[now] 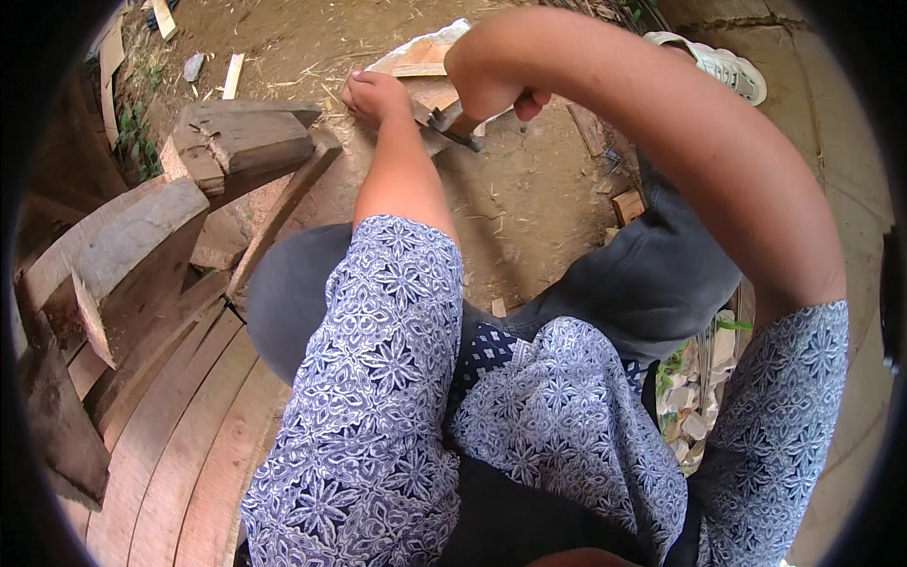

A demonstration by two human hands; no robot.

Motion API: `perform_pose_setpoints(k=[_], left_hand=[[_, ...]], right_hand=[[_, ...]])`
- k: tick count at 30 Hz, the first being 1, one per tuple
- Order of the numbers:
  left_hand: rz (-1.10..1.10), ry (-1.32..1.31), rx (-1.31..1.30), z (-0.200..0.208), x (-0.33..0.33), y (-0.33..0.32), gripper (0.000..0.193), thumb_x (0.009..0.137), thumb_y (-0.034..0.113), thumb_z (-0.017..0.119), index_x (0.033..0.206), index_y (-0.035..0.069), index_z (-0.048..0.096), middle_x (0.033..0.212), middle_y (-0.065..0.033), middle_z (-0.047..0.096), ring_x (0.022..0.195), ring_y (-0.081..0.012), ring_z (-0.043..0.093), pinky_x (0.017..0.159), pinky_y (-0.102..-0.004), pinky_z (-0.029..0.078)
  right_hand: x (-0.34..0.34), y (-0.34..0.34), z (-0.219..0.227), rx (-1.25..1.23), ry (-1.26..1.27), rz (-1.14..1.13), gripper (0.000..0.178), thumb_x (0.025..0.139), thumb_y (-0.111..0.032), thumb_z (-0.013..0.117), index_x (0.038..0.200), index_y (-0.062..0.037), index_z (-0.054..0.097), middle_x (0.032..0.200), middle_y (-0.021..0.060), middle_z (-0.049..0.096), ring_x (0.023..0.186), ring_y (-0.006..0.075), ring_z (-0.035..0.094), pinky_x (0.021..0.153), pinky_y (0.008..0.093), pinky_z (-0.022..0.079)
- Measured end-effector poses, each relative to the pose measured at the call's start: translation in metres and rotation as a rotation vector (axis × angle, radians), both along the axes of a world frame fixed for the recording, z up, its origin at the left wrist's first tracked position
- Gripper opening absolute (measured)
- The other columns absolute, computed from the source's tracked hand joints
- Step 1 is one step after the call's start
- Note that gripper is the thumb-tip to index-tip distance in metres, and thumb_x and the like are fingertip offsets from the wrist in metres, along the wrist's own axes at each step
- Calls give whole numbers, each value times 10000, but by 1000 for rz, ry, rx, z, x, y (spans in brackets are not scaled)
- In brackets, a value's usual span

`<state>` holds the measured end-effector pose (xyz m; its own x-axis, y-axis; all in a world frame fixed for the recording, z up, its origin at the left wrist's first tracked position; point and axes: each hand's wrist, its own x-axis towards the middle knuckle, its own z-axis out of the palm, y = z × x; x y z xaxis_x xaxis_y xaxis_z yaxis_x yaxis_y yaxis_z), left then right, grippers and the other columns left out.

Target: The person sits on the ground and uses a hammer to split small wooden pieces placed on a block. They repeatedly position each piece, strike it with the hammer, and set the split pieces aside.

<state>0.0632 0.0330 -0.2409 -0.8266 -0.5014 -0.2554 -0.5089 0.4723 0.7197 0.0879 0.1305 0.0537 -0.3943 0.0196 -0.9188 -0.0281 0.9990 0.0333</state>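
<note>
**One hammer in the right hand, left hand near its head**

Nearest, below both hands, are two sleeves (397,359) of blue-and-white flowered cloth and two bent legs in dark grey trousers (642,274). Lower left of the left hand, at least three long planks (170,411) lie side by side, pale brown and slightly pinkish. Just beyond them, still left of that hand, sit several thick wood blocks (250,142), rough-cut, grey and cracked on top.

Farther out, the right hand (496,90) is wrapped round the handle of one hammer (456,129), which points down toward the left wrist. Its head is dark metal, its handle brown wood. The left hand (375,96) has its fingers curled in; whether they grip anything cannot be told.

Between the hands lies a reddish-brown wood piece (430,93), partly hidden, with a crumpled white sheet (404,50) behind it. Around them is bare brown earth (510,217) with scattered straw-like shavings. One grey stone (194,67) lies well left of the left hand; one white laced shoe (727,74) shows right of the right hand.
</note>
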Motion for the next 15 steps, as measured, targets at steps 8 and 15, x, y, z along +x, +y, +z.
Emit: perform_pose_setpoints(k=[8, 15], left_hand=[[-17, -61, -36, 1, 0, 7, 419, 1034, 326, 362, 1137, 68, 675, 1242, -160, 596, 1155, -373, 553, 1018, -484, 418], [103, -172, -28, 0, -4, 20, 551, 1052, 398, 313, 994, 88, 765, 1105, -162, 711, 1037, -407, 642, 868, -549, 469]], right_hand=[[-43, -19, 9, 106, -66, 90, 228, 793, -40, 563, 942, 17, 725, 805, 124, 732, 656, 220, 694, 629, 387, 558], [-50, -9, -6, 107, -88, 160, 242, 772, -33, 567, 943, -2, 736, 827, 130, 738, 710, 227, 709, 687, 402, 566]])
